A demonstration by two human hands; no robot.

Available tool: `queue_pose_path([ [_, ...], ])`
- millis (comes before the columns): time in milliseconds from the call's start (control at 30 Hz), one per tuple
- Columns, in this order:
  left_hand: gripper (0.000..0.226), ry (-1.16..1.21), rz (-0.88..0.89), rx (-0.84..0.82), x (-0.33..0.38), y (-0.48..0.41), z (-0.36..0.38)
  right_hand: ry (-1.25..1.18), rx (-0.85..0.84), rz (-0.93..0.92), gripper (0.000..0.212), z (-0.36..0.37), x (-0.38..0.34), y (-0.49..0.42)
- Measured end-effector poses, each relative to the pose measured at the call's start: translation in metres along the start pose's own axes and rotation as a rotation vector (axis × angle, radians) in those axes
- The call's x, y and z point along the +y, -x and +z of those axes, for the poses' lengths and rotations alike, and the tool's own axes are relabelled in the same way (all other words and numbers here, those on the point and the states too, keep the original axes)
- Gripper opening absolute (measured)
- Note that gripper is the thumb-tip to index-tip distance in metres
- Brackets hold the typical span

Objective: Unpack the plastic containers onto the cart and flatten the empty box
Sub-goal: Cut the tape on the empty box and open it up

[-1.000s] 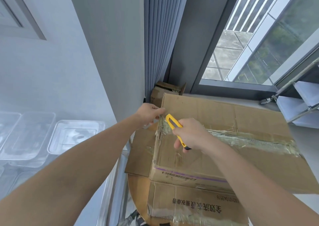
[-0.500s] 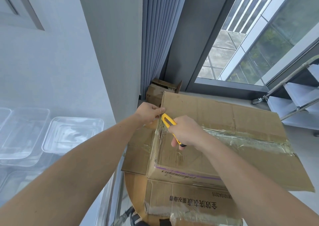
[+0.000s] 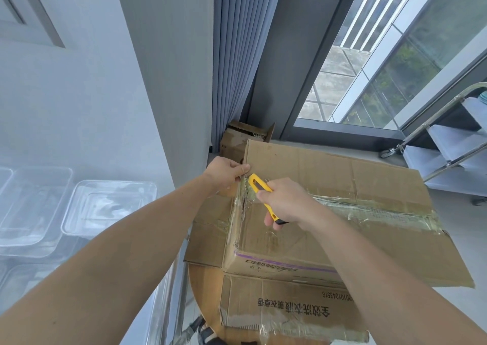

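Note:
A large brown cardboard box (image 3: 342, 181) lies upside down on a round wooden table (image 3: 205, 292), its seam covered with clear tape. My left hand (image 3: 226, 172) pinches the box's far left corner edge. My right hand (image 3: 286, 203) grips a yellow utility knife (image 3: 259, 186), whose tip sits at the torn tape on the left end of the seam. Clear plastic containers (image 3: 105, 207) stand in rows on the cart (image 3: 166, 292) at the left.
A smaller open cardboard box (image 3: 245, 136) stands on the floor behind, against the grey curtain. A metal trolley with shelves (image 3: 448, 147) is at the right by the window. A box flap hangs down on the left over the table edge.
My right hand with the knife has shifted slightly left toward the corner of the box. My left hand keeps its pinch on the corner.

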State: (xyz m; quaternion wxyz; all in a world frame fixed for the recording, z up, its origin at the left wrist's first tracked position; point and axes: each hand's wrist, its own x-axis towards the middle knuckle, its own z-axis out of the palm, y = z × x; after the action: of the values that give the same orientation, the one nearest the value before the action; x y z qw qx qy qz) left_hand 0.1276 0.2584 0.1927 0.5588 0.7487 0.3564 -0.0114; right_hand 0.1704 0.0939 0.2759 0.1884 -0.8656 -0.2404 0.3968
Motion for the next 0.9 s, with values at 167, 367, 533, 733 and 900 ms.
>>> queue_pose_path([
  [167, 0.033, -0.01, -0.005, 0.007, 0.0, -0.002, 0.001, -0.07, 0.004, 0.015, 0.021, 0.003, 0.004, 0.003],
  [367, 0.035, -0.014, -0.007, 0.013, 0.001, -0.004, 0.001, -0.052, -0.002, 0.0, 0.014, 0.003, -0.002, 0.005],
  [533, 0.034, -0.008, 0.001, 0.013, 0.0, -0.003, 0.001, 0.014, -0.019, 0.006, 0.017, 0.008, -0.009, 0.003],
  [733, 0.031, -0.01, 0.011, 0.012, -0.001, -0.003, 0.001, 0.009, -0.028, 0.029, 0.019, 0.01, -0.017, 0.007],
  [900, 0.031, -0.02, 0.012, 0.012, -0.002, -0.003, 0.002, 0.071, -0.042, 0.013, 0.023, 0.014, -0.016, 0.011],
])
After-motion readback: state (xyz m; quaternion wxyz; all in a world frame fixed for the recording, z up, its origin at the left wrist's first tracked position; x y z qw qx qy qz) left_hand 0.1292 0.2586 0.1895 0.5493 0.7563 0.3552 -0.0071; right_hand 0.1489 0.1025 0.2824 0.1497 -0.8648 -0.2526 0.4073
